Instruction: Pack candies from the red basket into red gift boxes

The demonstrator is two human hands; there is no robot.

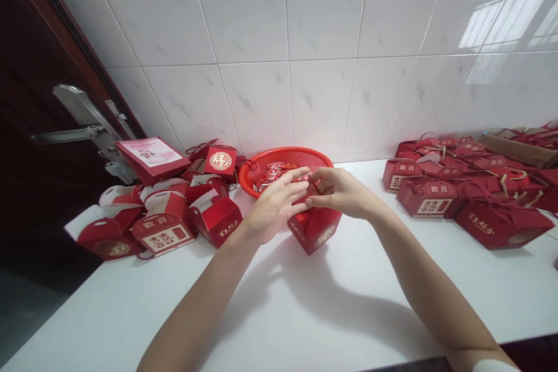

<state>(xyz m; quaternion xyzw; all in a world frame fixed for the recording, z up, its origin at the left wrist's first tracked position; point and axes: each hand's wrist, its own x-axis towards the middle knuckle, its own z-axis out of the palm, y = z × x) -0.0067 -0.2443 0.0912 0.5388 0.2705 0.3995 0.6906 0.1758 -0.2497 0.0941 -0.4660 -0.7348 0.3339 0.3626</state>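
Observation:
A small red gift box [314, 231] with gold print stands at the middle of the white table, its top largely hidden by my hands. My left hand [279, 203] is at the box's upper left edge, palm turned up and fingers stretched out. My right hand [344, 190] is bent over the box's top, thumb and fingers curled together; a bit of red shows between them, too covered to name. Just behind the box is a red plastic basket [316, 154] holding red-wrapped sweets [276, 171].
Several red gift boxes [163, 231], some with lids up, crowd the table's left end. More closed boxes [431, 200] with cords are grouped at right, beside a cardboard carton [518, 150]. A tiled wall [322, 99] bounds the back; a dark door [39, 70] stands left.

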